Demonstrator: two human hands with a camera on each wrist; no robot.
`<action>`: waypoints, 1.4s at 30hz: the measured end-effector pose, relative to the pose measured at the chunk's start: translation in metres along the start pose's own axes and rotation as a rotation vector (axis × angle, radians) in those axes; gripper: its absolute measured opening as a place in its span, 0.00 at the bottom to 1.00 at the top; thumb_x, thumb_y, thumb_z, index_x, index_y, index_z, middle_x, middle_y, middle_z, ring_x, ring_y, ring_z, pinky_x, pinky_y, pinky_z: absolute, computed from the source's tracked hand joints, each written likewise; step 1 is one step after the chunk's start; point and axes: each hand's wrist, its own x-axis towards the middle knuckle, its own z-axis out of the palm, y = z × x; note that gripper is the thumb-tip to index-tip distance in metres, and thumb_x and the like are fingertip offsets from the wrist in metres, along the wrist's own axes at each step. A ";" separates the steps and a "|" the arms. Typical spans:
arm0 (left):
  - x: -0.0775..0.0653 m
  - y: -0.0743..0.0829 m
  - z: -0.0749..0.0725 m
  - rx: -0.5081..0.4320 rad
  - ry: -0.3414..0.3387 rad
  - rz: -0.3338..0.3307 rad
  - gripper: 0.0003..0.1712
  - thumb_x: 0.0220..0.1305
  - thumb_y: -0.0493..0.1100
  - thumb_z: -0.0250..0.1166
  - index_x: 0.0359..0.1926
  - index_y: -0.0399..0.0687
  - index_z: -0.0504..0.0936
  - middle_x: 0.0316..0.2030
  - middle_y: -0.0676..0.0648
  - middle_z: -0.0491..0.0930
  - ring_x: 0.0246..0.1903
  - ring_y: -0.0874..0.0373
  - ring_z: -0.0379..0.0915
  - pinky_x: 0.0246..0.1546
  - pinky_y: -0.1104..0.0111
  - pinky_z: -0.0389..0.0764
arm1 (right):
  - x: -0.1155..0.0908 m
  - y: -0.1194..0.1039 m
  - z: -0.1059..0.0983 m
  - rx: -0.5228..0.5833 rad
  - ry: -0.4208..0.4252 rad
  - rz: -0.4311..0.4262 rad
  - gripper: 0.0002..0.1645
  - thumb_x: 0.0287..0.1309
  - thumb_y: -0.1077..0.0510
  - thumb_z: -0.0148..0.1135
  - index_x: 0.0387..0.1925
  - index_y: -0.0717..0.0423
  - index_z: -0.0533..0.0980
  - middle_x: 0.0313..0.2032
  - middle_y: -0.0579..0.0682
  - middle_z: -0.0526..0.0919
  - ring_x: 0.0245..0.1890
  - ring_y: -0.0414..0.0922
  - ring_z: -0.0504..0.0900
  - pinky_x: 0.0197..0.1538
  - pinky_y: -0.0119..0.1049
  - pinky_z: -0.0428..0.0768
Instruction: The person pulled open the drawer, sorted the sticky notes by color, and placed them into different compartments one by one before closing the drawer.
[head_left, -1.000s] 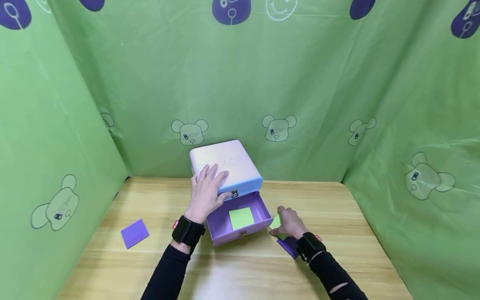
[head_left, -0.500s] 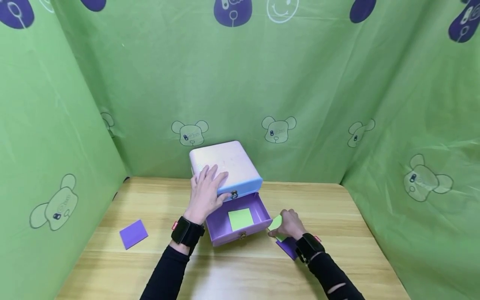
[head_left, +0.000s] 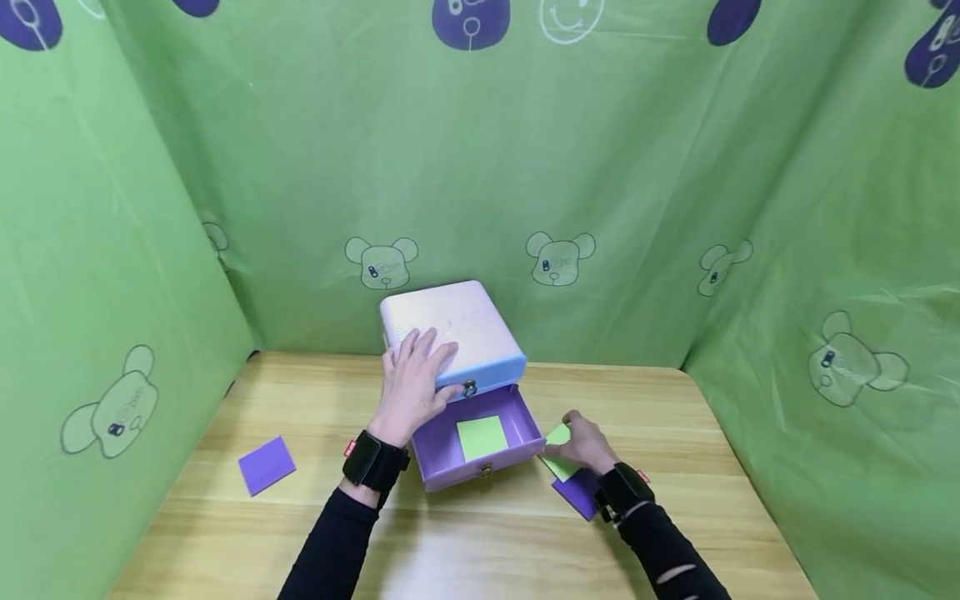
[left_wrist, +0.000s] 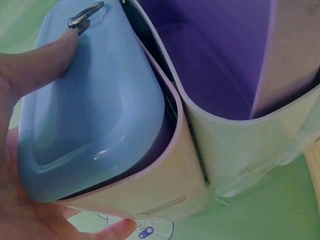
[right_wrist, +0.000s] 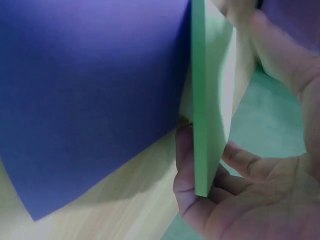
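Observation:
My left hand (head_left: 411, 387) rests spread on the pale-topped box (head_left: 465, 321), its thumb by the metal ring clasp (left_wrist: 86, 17) on the blue front (left_wrist: 95, 105). Below that, the purple drawer (head_left: 457, 477) is pulled out, with a light-green square note pad (head_left: 482, 437) lying inside. Right of the drawer, my right hand (head_left: 587, 446) holds another green note pad (right_wrist: 212, 100) by its edge, fingers curled about it and thumb apart. A purple square sheet (head_left: 576, 496) lies partly under that hand and wrist.
Another purple square (head_left: 267, 466) lies at the left on the wooden table (head_left: 465, 550). Green printed cloth (head_left: 465, 158) closes off the back and both sides, and the box stands near the back cloth.
My right hand has shifted slightly on the green pad, and more of the pad and of the purple sheet shows. My left hand stays on the box.

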 end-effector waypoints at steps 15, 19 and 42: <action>-0.001 0.002 -0.001 -0.002 -0.010 -0.010 0.39 0.57 0.59 0.74 0.68 0.59 0.74 0.76 0.40 0.63 0.76 0.36 0.54 0.72 0.33 0.57 | 0.005 0.017 -0.018 0.242 0.107 0.015 0.17 0.64 0.61 0.62 0.46 0.73 0.81 0.39 0.66 0.86 0.34 0.49 0.83 0.33 0.32 0.78; -0.001 0.002 -0.001 -0.003 -0.011 -0.008 0.39 0.56 0.60 0.74 0.68 0.59 0.74 0.76 0.40 0.63 0.76 0.36 0.54 0.72 0.32 0.57 | 0.005 0.021 -0.024 0.309 0.097 0.035 0.18 0.67 0.59 0.60 0.49 0.72 0.80 0.45 0.68 0.84 0.38 0.49 0.82 0.36 0.31 0.78; -0.003 -0.001 0.000 -0.033 -0.030 -0.005 0.38 0.60 0.60 0.70 0.70 0.60 0.73 0.77 0.40 0.61 0.77 0.36 0.53 0.74 0.32 0.54 | -0.011 0.010 -0.081 0.675 0.110 0.168 0.35 0.75 0.47 0.51 0.71 0.67 0.62 0.45 0.47 0.74 0.43 0.40 0.74 0.46 0.29 0.82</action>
